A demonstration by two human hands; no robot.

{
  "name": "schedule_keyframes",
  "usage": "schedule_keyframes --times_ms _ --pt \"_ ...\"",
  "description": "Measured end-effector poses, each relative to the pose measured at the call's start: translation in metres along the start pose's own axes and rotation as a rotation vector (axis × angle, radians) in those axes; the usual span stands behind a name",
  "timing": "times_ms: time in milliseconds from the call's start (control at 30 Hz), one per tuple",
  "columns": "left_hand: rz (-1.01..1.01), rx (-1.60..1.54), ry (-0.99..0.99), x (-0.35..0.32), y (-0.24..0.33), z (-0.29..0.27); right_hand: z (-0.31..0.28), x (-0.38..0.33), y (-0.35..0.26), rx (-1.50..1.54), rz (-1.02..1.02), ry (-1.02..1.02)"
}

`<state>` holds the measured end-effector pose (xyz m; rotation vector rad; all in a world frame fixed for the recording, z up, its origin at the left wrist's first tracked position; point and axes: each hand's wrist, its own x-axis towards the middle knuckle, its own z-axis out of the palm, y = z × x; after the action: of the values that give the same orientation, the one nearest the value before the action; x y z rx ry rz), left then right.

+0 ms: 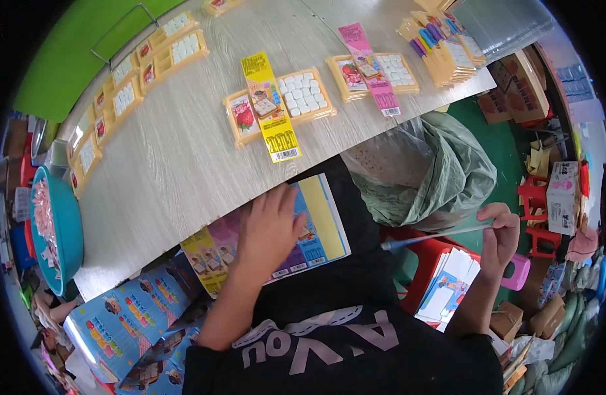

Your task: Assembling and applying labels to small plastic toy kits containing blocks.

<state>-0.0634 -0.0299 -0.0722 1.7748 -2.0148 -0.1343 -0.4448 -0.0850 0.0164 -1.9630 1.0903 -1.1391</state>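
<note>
My left hand [269, 230] lies flat, fingers spread, on a stack of colourful printed cards [316, 224] resting on my lap at the table's near edge. To the right, away from the table, my right hand [499, 238] pinches one end of a thin clear plastic sleeve [435, 236] that stretches left toward my body. On the table ahead lies an orange tray of white blocks [303, 97] with a yellow printed strip [270, 108] across it. Another orange tray [390, 71] carries a pink strip [370, 69].
A row of similar orange trays [128, 89] runs along the table's far left. A teal basin [62, 227] of small pink pieces sits at the left. A bulging green plastic bag [441, 168], a red stool [435, 263] with papers and blue printed boxes [122, 322] crowd the floor.
</note>
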Motion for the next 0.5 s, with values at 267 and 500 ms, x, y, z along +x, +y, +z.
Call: schedule_keyframes --times_ms 267,500 --pt "0.281 -0.051 0.296 0.0 -0.004 -0.086 0.015 0.017 0.008 0.084 -0.027 -0.127" --pt "0.123 0.352 0.055 0.081 -0.038 -0.086 0.021 0.028 0.022 0.04 -0.07 -0.136"
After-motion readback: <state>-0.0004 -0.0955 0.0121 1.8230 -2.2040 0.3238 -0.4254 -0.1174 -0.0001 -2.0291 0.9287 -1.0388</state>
